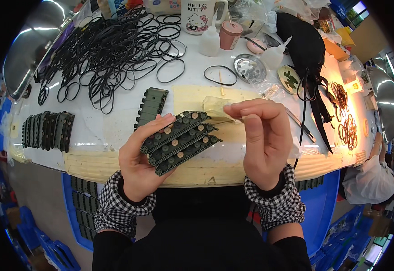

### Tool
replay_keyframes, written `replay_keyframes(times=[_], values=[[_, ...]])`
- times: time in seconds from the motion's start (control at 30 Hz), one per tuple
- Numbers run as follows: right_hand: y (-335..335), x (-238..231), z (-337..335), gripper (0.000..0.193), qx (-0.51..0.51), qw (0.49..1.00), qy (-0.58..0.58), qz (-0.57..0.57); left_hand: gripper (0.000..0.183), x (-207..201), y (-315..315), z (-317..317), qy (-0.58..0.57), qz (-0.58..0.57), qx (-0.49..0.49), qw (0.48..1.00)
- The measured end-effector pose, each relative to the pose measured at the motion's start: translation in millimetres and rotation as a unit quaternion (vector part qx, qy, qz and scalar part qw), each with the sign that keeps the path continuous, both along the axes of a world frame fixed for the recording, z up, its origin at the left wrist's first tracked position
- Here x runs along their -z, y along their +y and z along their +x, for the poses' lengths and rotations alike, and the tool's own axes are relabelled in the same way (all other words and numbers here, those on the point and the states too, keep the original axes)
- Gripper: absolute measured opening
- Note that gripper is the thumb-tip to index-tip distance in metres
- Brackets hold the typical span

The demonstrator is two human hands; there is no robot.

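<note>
L hand [136, 169] grips 3 dk-green toy-tank track units [179, 143], well nearside of the white mug [197, 17]. R hand [265, 144]: thumb & fingers pinching 1 thin item [227, 121], type unclear, end close to the units' R tips. 1 lone track unit [152, 106] lies nearside & L of mug; row of track units [48, 131] further L, no. unclear. 2 white squeeze bottles [209, 43]: 1 just nearside of mug, 1 to its R. Black rubber bands [102, 54] L of mug, uncountable.
</note>
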State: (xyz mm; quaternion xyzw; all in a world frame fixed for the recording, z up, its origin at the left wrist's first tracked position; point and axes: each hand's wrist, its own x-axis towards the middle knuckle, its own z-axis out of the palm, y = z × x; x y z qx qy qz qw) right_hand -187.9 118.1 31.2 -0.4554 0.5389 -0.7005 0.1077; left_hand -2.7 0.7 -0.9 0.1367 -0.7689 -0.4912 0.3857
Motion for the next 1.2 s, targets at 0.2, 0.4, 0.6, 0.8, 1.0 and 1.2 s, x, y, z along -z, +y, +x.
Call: replay_keyframes(times=[0.2, 0.4, 0.6, 0.8, 1.0, 1.2], values=[[-2.7, 4.1, 4.8, 0.009, -0.060, 0.996, -0.064, 0.023, 0.056, -1.1, -0.3, -0.6, -0.005, -0.007, 0.001, 1.000], [-3.6, 5.0, 4.9, 0.008, -0.062, 0.997, -0.046, 0.023, 0.056, -1.4, -0.7, -0.4, -0.008, -0.016, -0.002, 1.000], [-2.9, 5.2, 5.1, 0.008, -0.053, 0.997, -0.039, 0.025, 0.056, -0.4, -0.8, -0.9, -0.005, -0.016, -0.001, 1.000], [-2.3, 5.2, -11.3, 0.005, 0.100, 0.988, 0.113, 0.035, 0.056, 1.0, -0.9, 0.6, 0.000, -0.015, -0.010, 1.000], [-0.4, 3.1, -24.8, 0.010, 0.210, 0.886, 0.403, 0.092, 0.057, 1.0, -1.2, 1.5, -0.006, -0.003, -0.021, 1.000], [5.8, 1.7, 4.9, 0.006, 0.004, 0.999, -0.033, 0.023, 0.058, 0.8, -0.9, 2.0, -0.008, 0.003, -0.017, 1.000]])
